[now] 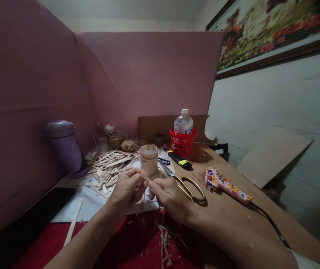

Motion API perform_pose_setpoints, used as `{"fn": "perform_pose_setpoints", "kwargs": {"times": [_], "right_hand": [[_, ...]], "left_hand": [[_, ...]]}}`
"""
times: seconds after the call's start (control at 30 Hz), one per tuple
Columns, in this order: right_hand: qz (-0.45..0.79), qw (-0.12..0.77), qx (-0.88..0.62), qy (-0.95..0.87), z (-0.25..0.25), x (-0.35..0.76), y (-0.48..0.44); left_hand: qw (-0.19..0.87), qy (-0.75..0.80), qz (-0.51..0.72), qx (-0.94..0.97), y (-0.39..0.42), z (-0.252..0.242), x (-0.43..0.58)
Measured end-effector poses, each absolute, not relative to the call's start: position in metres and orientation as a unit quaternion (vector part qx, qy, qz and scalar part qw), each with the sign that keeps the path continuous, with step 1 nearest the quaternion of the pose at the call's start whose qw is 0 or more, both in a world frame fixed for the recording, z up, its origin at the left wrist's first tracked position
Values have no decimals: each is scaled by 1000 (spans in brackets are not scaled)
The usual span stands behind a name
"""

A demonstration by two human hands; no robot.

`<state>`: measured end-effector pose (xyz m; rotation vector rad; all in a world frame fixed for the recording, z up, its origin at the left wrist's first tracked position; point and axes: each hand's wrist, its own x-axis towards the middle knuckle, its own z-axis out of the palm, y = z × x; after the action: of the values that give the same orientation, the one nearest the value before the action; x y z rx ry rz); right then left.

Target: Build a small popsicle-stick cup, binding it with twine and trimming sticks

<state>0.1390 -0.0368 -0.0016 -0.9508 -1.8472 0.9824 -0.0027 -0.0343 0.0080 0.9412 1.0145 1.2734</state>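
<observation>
Between my two hands is a short flat wooden craft stick (145, 177), pinched at both ends. My left hand (128, 188) is closed on its left end, and my right hand (171, 196) grips the right end. Just beyond the fingers stands a small round cup made of craft sticks (148, 158), upright with a notched rim. Gold-handled scissors (195, 188) lie beside my right hand, their blades pointing away toward the cup. A loose pile of craft sticks (112, 164) spreads out past my left hand.
A glue gun with a floral pattern (227, 185) lies at right, its cord trailing. Behind are a yellow-black utility knife (179, 158), a red bucket (182, 144) holding a plastic bottle (184, 122), and twine balls (128, 145). A purple tumbler (68, 149) stands left, near a dark phone-like slab (56, 201).
</observation>
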Motion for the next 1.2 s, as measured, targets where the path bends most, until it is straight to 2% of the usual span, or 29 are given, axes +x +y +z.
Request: {"fn": "perform_pose_setpoints", "kwargs": {"times": [0.2,0.5,0.73,1.2], "right_hand": [[419,409,-375,-719,-2,141,-32],[423,409,-371,-719,-4,139,-35],[444,412,-368,-706,-5,140,-32],[470,418,-366,-686,-8,138,-31]], "left_hand": [[629,381,555,390,-38,15,-1],[586,421,556,414,-33,8,-2],[618,386,548,412,-38,14,-1],[614,382,566,396,-39,15,0]]}}
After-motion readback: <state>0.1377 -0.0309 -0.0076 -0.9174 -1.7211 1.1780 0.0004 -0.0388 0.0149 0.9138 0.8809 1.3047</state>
